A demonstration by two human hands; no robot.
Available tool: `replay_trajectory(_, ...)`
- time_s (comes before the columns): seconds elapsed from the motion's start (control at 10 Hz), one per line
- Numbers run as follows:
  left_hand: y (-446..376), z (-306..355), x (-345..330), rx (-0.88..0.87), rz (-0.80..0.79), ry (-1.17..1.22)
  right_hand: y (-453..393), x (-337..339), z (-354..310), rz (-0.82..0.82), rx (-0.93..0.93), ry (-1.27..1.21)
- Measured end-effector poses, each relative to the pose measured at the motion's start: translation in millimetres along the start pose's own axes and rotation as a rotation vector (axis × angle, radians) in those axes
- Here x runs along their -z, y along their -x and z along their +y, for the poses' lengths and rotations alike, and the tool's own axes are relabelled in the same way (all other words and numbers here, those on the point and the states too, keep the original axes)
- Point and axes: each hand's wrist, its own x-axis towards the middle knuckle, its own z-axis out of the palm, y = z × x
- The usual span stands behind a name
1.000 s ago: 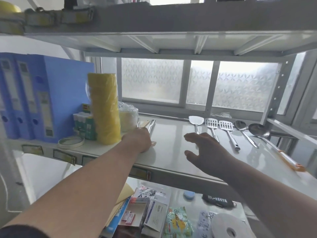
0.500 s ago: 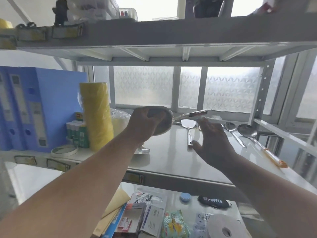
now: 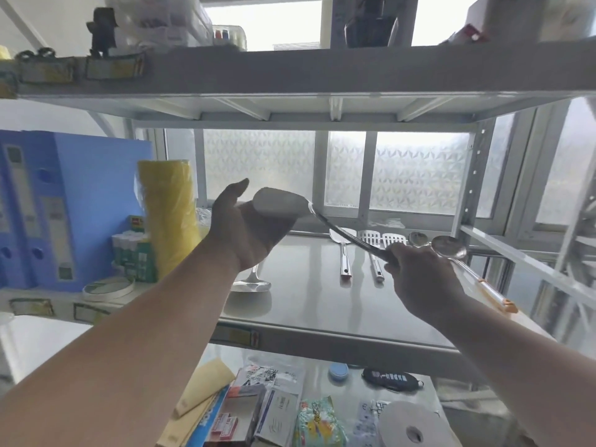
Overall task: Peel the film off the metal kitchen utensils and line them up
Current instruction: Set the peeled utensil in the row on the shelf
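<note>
Grips the film-clouded ladle (image 3: 280, 204) by its handle in the curled right hand (image 3: 419, 279), bowl cradled on the spread left hand (image 3: 246, 229), raised above the shelf (image 3: 306, 298) likely to find a film edge, long axis slanting from bowl upper-left down to handle lower-right, before 5 lined-up utensils (image 3: 344, 262).

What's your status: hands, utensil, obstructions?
Left hand cradles the ladle head; right hand grips its handle. Head looks film-covered. Row of utensils on the shelf beyond, clear of it.

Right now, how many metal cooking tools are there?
7: held ladle between left hand and right hand; one utensil under left forearm; lined up: solid spatula, two slotted spatulas, spoon, long ladle. More may be hidden.
</note>
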Motion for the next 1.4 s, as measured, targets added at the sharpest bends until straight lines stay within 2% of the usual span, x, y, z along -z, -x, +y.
replay_trajectory(0.1,-1.6,-12.1,1.1,0.055,-0.157,-0.168,6.2,-8.1,-14.7,-0.287,-0.127,-0.487)
replay_trajectory(0.2,-5.4,-42.6,-4.5,0.072,-0.062,-0.639,14.1,-16.8,-40.3,-0.395,-0.287,-0.876)
replay_trajectory(0.3,-7.1,-75.7,-2.1,0.112,-0.006,-0.913,19.3,-24.9,-65.8,-0.438,-0.459,-1.127)
replay_trajectory(0.4,-11.4,-94.0,8.9,0.114,0.011,-0.92,22.1,-31.9,-81.6,-0.494,-0.539,-1.256)
replay_trajectory(0.5,-20.3,-101.4,18.3,0.102,0.095,-0.887,22.2,-38.3,-85.0,-0.546,-0.537,-1.285)
replay_trajectory(0.6,-36.5,-107.5,31.0,0.117,0.162,-0.942,20.8,-39.9,-84.1,-0.621,-0.482,-1.264)
replay_trajectory(0.7,-50.1,-113.2,39.5,0.196,0.232,-0.955,19.3,-38.9,-81.6,-0.626,-0.384,-1.203)
replay_trajectory(0.8,-64.6,-115.8,45.9,0.277,0.272,-0.936,21.5,-30.7,-76.7,-0.519,-0.063,-0.78)
replay_trajectory(0.9,-88.3,-114.0,48.6,0.275,0.293,-1.033,23.8,-32.1,-76.3,-0.473,0.253,-0.51)
replay_trajectory(1.0,-109.0,-112.9,47.2,0.249,0.3,-1.249,19.2,-54.9,-72.9,-0.413,0.327,-0.388)
replay_trajectory(1.2,-167.6,-115.1,69.1,0.13,0.358,-1.64,-9.4,-78.2,-64.0,-0.516,0.455,-0.351)
replay_trajectory(1.3,-172.8,-110.6,63.8,0.105,0.31,-1.706,-31.0,-96.0,-64.8,-0.496,0.445,-0.318)
replay_trajectory(1.4,-173.0,-103.3,59.7,-0.03,0.286,-1.751,-50.6,-112.1,-68.9,-0.484,0.404,-0.312)
